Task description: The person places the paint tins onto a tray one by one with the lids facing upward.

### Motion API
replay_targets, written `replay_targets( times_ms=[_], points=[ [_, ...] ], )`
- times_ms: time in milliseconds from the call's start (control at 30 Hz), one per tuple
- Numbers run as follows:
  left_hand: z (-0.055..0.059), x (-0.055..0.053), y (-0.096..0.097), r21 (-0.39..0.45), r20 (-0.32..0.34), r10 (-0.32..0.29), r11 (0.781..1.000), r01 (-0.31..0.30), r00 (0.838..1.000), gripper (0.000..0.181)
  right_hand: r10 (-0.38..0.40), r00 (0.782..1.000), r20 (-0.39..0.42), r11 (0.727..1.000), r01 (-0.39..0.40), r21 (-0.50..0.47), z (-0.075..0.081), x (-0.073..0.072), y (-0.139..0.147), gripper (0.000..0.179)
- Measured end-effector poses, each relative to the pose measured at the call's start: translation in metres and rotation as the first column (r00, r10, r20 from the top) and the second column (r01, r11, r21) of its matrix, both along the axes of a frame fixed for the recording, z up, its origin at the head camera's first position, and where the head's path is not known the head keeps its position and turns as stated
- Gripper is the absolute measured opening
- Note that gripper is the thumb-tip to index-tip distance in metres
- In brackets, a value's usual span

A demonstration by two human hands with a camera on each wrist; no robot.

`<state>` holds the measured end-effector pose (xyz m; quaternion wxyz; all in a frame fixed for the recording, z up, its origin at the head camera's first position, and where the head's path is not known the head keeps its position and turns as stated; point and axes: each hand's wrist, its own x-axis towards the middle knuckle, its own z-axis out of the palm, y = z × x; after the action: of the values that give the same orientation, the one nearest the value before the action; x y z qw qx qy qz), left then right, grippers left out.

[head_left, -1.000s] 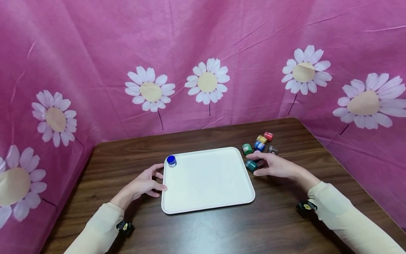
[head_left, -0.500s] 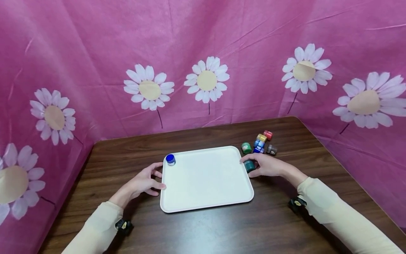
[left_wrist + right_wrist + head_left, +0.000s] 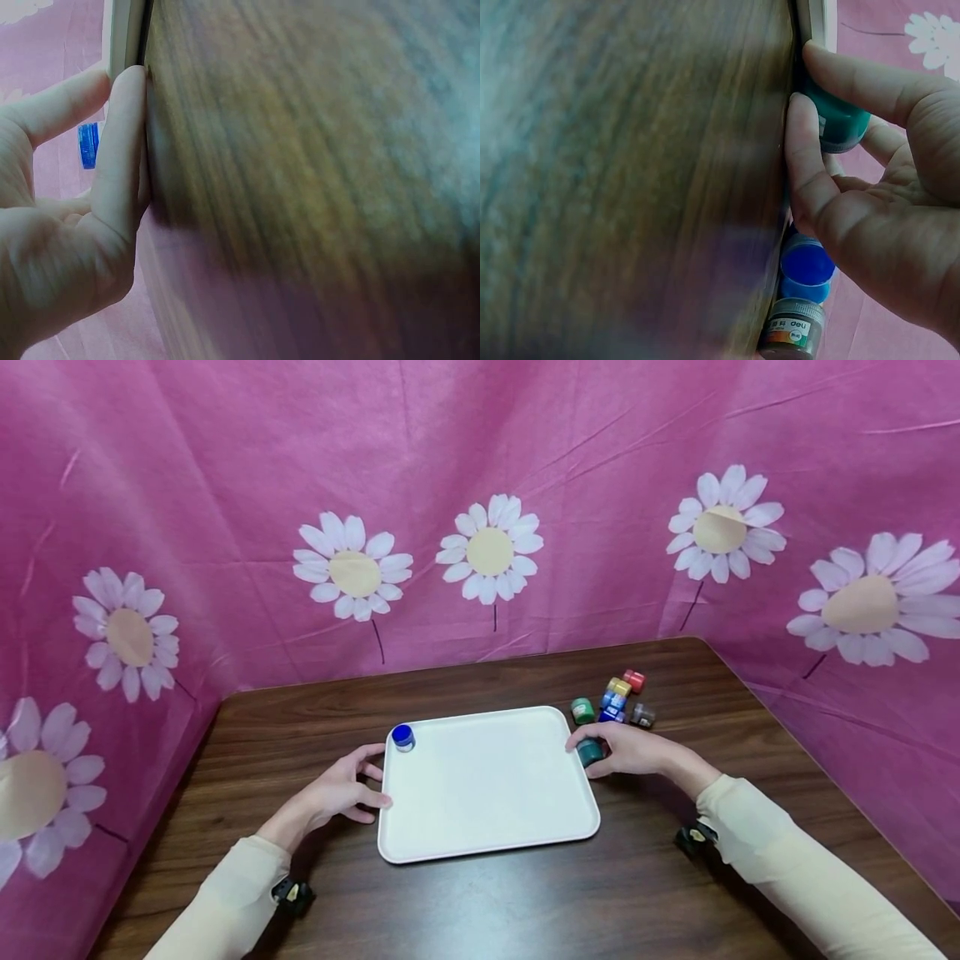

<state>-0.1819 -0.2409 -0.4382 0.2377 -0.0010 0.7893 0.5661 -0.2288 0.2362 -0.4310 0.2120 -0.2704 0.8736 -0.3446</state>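
Teal jar [image 3: 590,752] sat just beside the white tray [image 3: 487,789], between two and three o'clock; my right hand [image 3: 630,750] arched its fingers around it, though whether they pinched it I couldn't tell. At nine, my left hand [image 3: 337,789] touched the rim, fingers spread; inside, a blue-lidded jar [image 3: 403,737] stood at ten.

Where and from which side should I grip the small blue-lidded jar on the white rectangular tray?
Probably pinch the round blue lid by opposite sides, coming from above: the jar stands upright in the far left corner of the white tray, close to its raised rim.
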Motion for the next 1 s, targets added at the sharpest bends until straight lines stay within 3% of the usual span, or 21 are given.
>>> replay_targets(
  times_ms=[1000],
  points=[
    [0.0001,-0.0021,-0.0002,0.002,0.012,-0.002,1.0,0.002,1.0,0.096,0.005,0.998,0.067,1.0,-0.003,-0.028,-0.0042,-0.0055,0.0027,0.036]
  ],
)
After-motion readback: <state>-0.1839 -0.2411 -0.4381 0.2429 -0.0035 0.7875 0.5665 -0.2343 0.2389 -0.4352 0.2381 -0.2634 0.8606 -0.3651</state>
